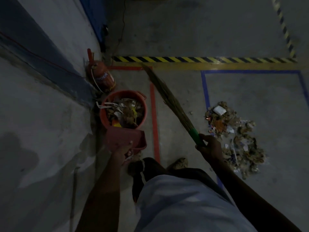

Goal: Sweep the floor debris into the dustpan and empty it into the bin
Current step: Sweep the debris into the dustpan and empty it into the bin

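A dim concrete floor (234, 39) is marked with striped hazard tape (200, 59) and red and blue lines. The dustpan (124, 137) is gripped by the left hand (123, 152) at the bin (123, 108) rim; the broom (170, 99) is gripped by the right hand (210, 145). A debris pile (234, 136) lies inside the blue outline.

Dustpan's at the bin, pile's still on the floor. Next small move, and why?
Probably carry the dustpan in the left hand across to the debris pile. It sits tipped at the bin, while the right hand holds the broom off the floor.

Red fire extinguisher (102, 76) by wall — hazard-striped tape (200, 59) beyond.
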